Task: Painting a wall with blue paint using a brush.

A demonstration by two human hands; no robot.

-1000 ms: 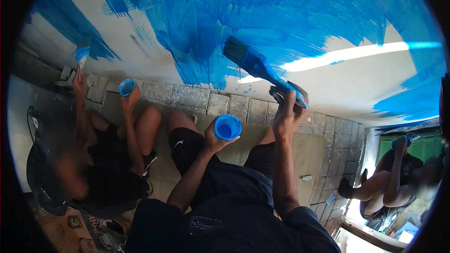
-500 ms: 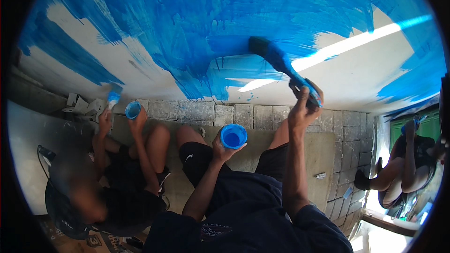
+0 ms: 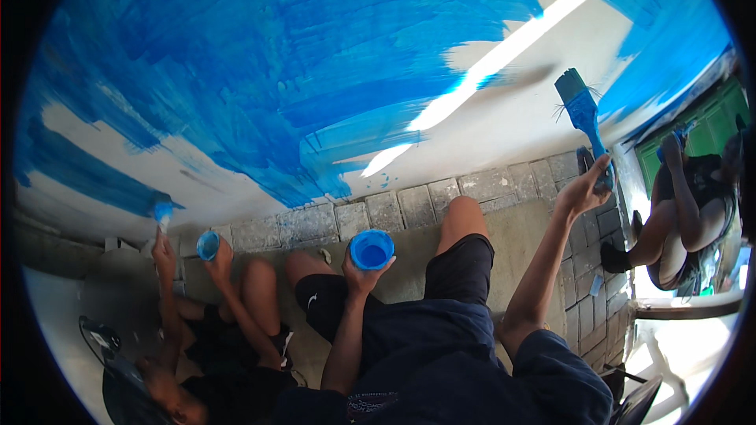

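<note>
My left hand [image 3: 361, 277] is wrapped round a cup of blue paint [image 3: 372, 250], held upright above my lap. Out to the right, my right hand [image 3: 584, 193] grips the handle of a wide paintbrush [image 3: 583, 109], its bristles up and coated in blue, some hairs sticking out sideways. The brush appears apart from the wall, with a shadow on the white surface to its left. Ahead stands the wall [image 3: 236, 55], streaked with blue paint over white, and bare white patches show along its lower part. A bright strip of sunlight crosses it diagonally.
At my left a co-worker sits holding a small brush [image 3: 162, 212] against the wall and a blue paint cup [image 3: 209, 245]. Another person [image 3: 685, 212] crouches at the far right by a green panel [image 3: 713, 130]. Paving bricks [image 3: 378, 211] run along the wall's foot.
My right hand has swung the brush to the right, from the blue-painted area to beside the white patch. The paint cup stays in my left hand. The view has shifted and tilted.
</note>
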